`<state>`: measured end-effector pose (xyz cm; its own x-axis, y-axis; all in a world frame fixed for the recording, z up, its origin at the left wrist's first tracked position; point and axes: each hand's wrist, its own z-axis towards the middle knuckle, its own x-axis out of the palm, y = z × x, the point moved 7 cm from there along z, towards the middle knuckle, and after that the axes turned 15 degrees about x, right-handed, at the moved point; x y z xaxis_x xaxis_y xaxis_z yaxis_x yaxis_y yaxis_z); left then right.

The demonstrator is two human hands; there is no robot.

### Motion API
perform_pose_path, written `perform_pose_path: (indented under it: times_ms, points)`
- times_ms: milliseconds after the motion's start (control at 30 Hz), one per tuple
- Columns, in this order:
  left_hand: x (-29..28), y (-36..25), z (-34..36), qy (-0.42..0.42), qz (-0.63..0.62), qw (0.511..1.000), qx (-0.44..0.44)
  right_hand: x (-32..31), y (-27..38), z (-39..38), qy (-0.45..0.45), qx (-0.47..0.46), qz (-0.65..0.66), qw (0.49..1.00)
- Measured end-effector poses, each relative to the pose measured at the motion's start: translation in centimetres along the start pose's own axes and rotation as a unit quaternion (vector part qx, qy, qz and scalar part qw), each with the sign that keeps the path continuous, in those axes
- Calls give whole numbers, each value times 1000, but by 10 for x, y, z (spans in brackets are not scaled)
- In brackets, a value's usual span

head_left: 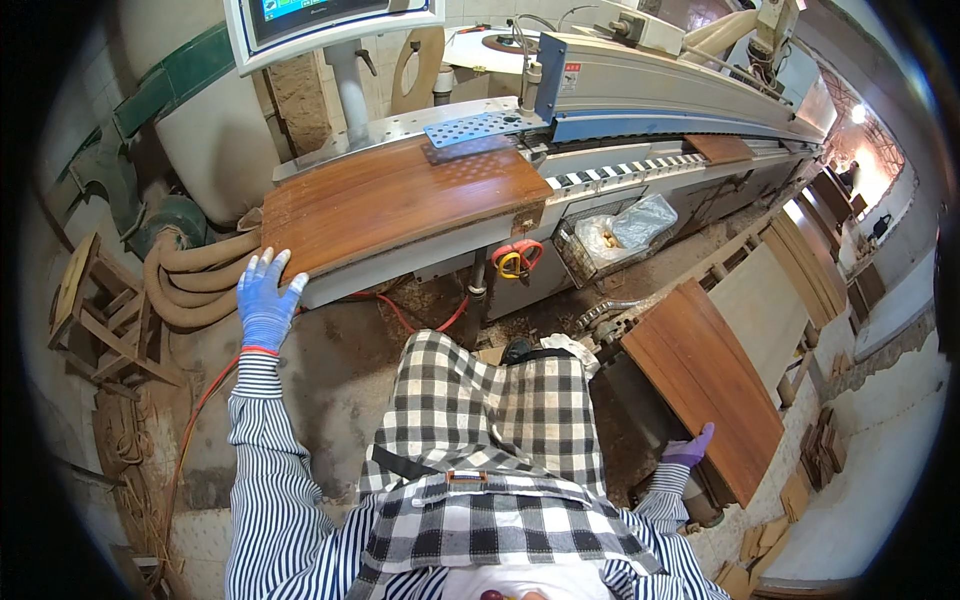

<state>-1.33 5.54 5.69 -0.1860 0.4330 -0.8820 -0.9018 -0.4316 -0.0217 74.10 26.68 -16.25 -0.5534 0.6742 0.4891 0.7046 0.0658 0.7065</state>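
My left hand (268, 298), in a blue glove with pale fingertips, has its fingers spread over the near-left corner of a reddish-brown wood-grain panel (400, 205). That panel lies flat on the bed of a long edge-banding machine (660, 88), under a blue perforated plate (478, 128). At my right side, my right hand (688, 450), in a purple glove, grips the near edge of a second wood-grain panel (715, 385). Its thumb shows on top, while the other fingers are mostly hidden. This second panel sits aslant over a lighter board (760, 310).
Red-and-yellow-handled scissors (517, 260) hang below the bed beside a wire basket (610, 245) holding plastic bags. A screen (330, 22) stands above the bed. Ribbed hoses (200, 280) and a wooden stool (105, 315) are at left. Another brown panel (718, 149) lies farther along the machine.
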Motion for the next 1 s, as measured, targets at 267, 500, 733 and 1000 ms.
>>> perform_pose_path:
  times_ms: [267, 500, 733, 1000]
  points:
    - [3, 29, -18, -33, -106, 993, -49, -13, -7, 22, 14, 27, -1, 1000]
    - [8, 36, -19, -53, -130, 989, -41, -7, -6, 10, -4, 40, -16, 999]
    - [10, 40, -16, -51, -139, 988, -29, -24, -10, 35, -12, 39, -15, 999]
    - [10, 30, -9, -53, -166, 984, -39, -9, -12, 17, 43, 93, -4, 995]
